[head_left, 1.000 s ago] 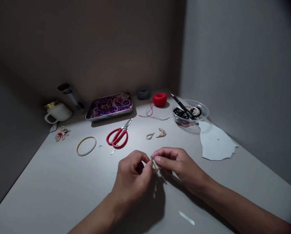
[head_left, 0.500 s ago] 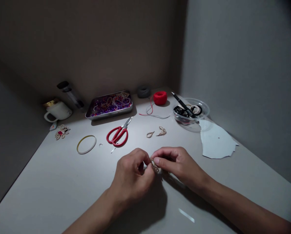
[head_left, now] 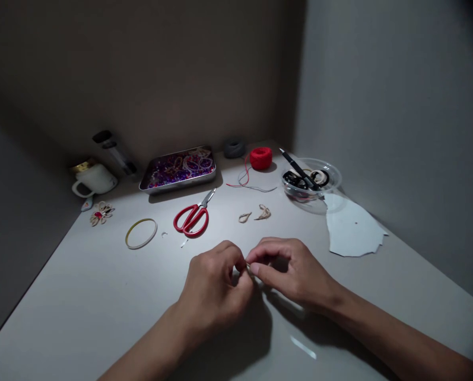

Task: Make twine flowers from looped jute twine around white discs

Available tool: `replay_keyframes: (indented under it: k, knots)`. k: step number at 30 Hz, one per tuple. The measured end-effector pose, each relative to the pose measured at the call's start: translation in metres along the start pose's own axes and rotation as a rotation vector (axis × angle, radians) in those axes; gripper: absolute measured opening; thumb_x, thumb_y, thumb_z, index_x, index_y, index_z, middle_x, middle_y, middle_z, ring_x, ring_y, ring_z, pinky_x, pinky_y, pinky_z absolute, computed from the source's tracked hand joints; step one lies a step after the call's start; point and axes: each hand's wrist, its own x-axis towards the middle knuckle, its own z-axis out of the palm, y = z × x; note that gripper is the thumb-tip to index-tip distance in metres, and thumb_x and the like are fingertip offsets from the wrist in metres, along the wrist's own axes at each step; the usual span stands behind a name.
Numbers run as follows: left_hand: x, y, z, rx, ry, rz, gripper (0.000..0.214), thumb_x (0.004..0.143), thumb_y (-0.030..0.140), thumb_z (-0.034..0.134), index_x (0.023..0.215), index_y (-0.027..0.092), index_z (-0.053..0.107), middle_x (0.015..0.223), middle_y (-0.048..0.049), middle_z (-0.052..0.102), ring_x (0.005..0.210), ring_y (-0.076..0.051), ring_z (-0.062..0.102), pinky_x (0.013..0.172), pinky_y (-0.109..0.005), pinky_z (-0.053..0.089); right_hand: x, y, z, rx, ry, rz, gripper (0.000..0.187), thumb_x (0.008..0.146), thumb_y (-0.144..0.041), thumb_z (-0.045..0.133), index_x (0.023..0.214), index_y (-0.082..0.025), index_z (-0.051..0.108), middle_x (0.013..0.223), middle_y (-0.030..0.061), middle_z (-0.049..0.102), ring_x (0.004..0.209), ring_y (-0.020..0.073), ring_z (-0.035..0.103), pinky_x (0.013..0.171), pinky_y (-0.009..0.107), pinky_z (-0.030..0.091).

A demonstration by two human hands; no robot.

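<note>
My left hand [head_left: 219,280] and my right hand [head_left: 286,267] meet fingertip to fingertip above the table. Both are closed in a pinch on a small piece of beige cord [head_left: 248,266], mostly hidden by the fingers. Just beyond the hands lie a small beige cord loop [head_left: 244,217] and a little bunch of beige cord loops [head_left: 263,212]. Red-handled scissors [head_left: 191,219] rest farther left, blades pointing away and slightly right.
Left are a white-and-gold ring [head_left: 141,234], a cord flower [head_left: 101,214] and a mug [head_left: 97,179]. Behind stand a metal tray [head_left: 176,185] of beads, red thread [head_left: 261,158] and grey thread [head_left: 234,148]. Right are a clear bowl [head_left: 334,177] with a pen [head_left: 298,168] and white card [head_left: 353,227].
The fingertips have shifted slightly, and less of the beige cord shows between them than before. The things on the table lie as they did.
</note>
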Motion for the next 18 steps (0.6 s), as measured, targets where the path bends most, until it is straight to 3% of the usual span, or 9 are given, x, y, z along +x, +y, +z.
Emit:
replay_keyframes:
  k: [9,14,18]
  knots:
    - [0.003,0.008,-0.005,0.108,-0.091,0.061,0.007,0.068,0.013,0.05,0.064,0.016,0.055,0.069,-0.0015,0.056,0.052,-0.01,0.046,0.05,-0.023,0.035,0.002,0.0,-0.001,-0.104,0.037,-0.045,0.011,0.065,-0.013,0.057,0.06,-0.02,0.064,0.064,0.0007,0.064,0.063,0.0156,0.056,0.062,0.027,0.043]
    - [0.007,0.008,-0.015,-0.007,-0.072,-0.029,0.013,0.077,0.024,0.052,0.072,0.017,0.061,0.068,-0.0014,0.059,0.054,-0.011,0.049,0.051,-0.024,0.036,0.004,-0.006,-0.016,0.146,0.079,0.11,0.01,0.064,-0.019,0.056,0.055,-0.018,0.058,0.053,-0.001,0.054,0.053,0.0131,0.047,0.052,0.026,0.037]
    - [0.008,0.001,-0.017,-0.028,-0.037,-0.019,0.011,0.078,0.017,0.051,0.073,0.018,0.06,0.069,0.0,0.059,0.053,-0.01,0.048,0.051,-0.022,0.036,0.006,-0.006,-0.028,0.395,0.144,0.179,0.011,0.064,-0.025,0.06,0.056,-0.018,0.058,0.051,-0.0021,0.047,0.05,0.0114,0.038,0.047,0.026,0.03]
